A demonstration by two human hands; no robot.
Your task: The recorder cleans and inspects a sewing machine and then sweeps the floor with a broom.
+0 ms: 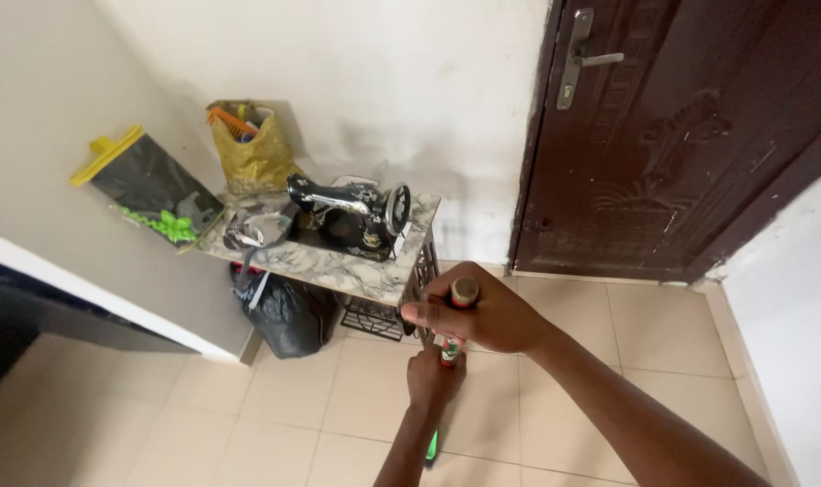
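Right hand (482,317) grips the top of a near-vertical red-and-green stick handle (449,352); left hand (434,377), at 6 o'clock below, fingers closed around it.

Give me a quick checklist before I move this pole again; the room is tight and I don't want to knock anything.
1. Right hand wrapped around the top of the pole: ok.
2. Left hand gripping the pole lower down: ok.
3. Pole's lower end on the tiled floor: cannot tell, the left forearm hides it.
4. Gap between the hands and the sewing machine table: not ok, the table edge looks very close.
5. Sewing machine seated squarely on its table: ok.
6. Door shut, out of the way: ok.
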